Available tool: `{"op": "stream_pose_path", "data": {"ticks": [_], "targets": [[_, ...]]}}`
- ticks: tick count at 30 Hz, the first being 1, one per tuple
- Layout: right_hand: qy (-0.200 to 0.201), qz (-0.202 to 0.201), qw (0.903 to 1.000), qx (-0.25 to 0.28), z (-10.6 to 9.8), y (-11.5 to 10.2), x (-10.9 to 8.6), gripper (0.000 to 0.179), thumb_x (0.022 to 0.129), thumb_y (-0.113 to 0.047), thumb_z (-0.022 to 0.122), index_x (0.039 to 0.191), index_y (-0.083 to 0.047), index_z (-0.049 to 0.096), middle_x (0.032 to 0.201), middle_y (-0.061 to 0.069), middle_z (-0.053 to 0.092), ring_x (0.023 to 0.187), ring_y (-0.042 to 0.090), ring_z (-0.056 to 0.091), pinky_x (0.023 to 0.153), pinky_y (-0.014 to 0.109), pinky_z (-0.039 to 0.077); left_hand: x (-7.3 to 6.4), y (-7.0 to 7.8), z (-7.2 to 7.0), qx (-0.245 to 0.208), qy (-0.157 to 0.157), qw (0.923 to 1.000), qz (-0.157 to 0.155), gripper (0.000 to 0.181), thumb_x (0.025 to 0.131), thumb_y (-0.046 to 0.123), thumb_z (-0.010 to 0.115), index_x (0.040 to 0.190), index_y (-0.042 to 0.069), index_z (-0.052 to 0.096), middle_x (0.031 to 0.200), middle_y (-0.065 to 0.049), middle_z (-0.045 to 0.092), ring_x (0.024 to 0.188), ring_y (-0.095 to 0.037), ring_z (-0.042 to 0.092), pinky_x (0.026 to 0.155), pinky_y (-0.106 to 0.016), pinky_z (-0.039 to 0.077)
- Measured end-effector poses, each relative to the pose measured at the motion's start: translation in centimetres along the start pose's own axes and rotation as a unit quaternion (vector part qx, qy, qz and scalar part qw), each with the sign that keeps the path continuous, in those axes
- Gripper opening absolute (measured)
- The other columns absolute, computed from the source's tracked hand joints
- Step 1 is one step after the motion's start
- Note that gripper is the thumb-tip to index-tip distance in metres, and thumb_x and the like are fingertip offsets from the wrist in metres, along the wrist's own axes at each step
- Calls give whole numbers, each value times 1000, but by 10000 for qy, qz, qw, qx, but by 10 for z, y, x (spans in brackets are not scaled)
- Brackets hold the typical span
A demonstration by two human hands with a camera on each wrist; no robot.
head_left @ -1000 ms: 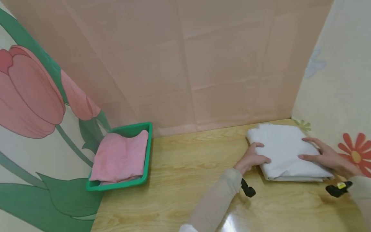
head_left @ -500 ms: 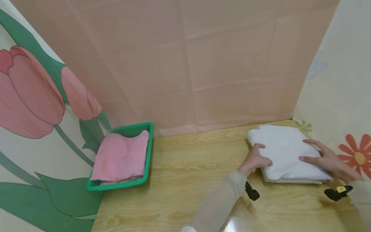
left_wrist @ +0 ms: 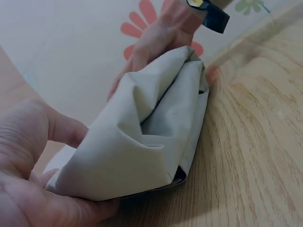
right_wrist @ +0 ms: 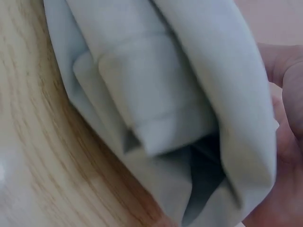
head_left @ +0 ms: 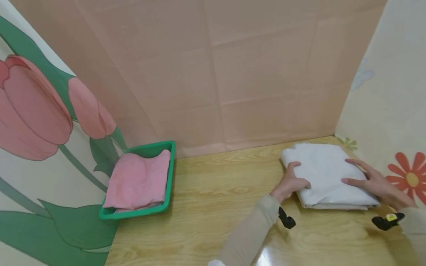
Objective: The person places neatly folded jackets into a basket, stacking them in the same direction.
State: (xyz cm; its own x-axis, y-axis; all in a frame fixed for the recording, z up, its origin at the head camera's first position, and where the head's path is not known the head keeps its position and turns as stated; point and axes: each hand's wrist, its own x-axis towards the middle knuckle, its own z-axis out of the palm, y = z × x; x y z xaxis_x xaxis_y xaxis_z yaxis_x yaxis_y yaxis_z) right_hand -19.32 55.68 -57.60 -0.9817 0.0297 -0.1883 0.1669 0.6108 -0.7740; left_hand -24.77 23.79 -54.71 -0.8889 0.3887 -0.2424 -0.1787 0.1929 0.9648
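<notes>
A folded white cloth (head_left: 321, 171), thick and layered, lies at the right back of the table. My left hand (head_left: 288, 184) grips its left edge, thumb on top; in the left wrist view fingers (left_wrist: 80, 210) reach under the bundle. From the opposite side my right hand (head_left: 374, 181) holds the right edge, with thumb and forefinger spread over the top. The right wrist view has the cloth's loose folds (right_wrist: 151, 90) close up, with the palm (right_wrist: 284, 179) against its far side.
At the left back stands a green plastic basket (head_left: 143, 212) with a folded pink cloth (head_left: 138, 181) in it. The wood-grain table (head_left: 206, 225) meets a draped peach backdrop (head_left: 233, 74) behind and a flower-painted wall (head_left: 406, 111) on the right.
The hands keep their hold on the white cloth. Only a slight shift of the whole head view shows.
</notes>
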Motion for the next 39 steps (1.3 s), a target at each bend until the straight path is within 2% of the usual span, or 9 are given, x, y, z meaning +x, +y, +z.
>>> {"op": "stream_pose_path", "data": {"ticks": [4,8,10,19,24,31,34,37,39], "targets": [[-67,-141,9996,236,3,0,0,92,107,-41,66,172,-41,0,173,34,-13,140,62,22,93,60,44,-1,2,-5,-195,-77,9998,51,78,73,-6,82,135,33,56,132,1,57,106,-13,58,92,-33,55],[-131,-358,9980,504,7,0,0,91,107,-36,67,173,-36,5,176,20,-23,149,61,-3,103,84,16,-3,0,-8,-309,-128,9994,26,75,74,-8,83,133,32,59,131,2,57,105,-13,58,90,-33,56],[-126,-410,9975,560,9,-2,0,90,106,-34,67,173,-35,6,176,17,-23,151,59,-7,105,85,11,-3,-2,-9,-276,-106,9996,31,75,74,-8,84,133,31,59,133,3,57,106,-13,58,92,-33,56],[55,-499,9969,600,17,-1,2,89,107,-32,67,173,-35,7,177,19,-18,152,55,-8,111,85,4,2,-6,-8,255,-119,9994,220,87,72,-8,84,136,41,54,139,3,55,110,-12,57,94,-33,53],[69,-506,9974,516,18,-1,4,91,106,-34,67,173,-35,6,177,21,-18,150,58,-6,109,88,4,3,-4,-8,207,-135,9993,272,89,71,-12,82,137,39,53,139,5,53,112,-11,55,95,-33,53],[-28,-264,9978,604,19,-8,3,95,105,-40,68,172,-41,2,174,24,-23,151,63,-11,108,91,-1,2,-4,-12,144,-284,9992,250,91,72,-14,80,139,40,50,141,1,52,114,-13,54,96,-35,52],[-15,-303,9970,711,20,-11,3,94,105,-38,68,171,-44,2,175,20,-25,152,62,-10,108,91,-1,3,-4,-17,172,-378,9984,391,94,73,-12,80,142,42,48,147,4,50,118,-13,54,98,-35,52],[40,-432,9958,807,22,-11,2,90,107,-34,67,171,-44,5,178,9,-22,153,52,-4,110,89,3,5,-6,-22,202,-421,9972,586,97,74,-12,82,145,45,49,152,9,47,123,-11,52,100,-35,51],[90,-517,9955,786,24,-11,1,87,107,-32,66,171,-43,8,180,-1,-18,157,32,3,119,79,7,6,-8,-24,196,-395,9969,644,97,75,-13,83,146,45,50,153,11,46,124,-11,52,101,-35,51]]}}
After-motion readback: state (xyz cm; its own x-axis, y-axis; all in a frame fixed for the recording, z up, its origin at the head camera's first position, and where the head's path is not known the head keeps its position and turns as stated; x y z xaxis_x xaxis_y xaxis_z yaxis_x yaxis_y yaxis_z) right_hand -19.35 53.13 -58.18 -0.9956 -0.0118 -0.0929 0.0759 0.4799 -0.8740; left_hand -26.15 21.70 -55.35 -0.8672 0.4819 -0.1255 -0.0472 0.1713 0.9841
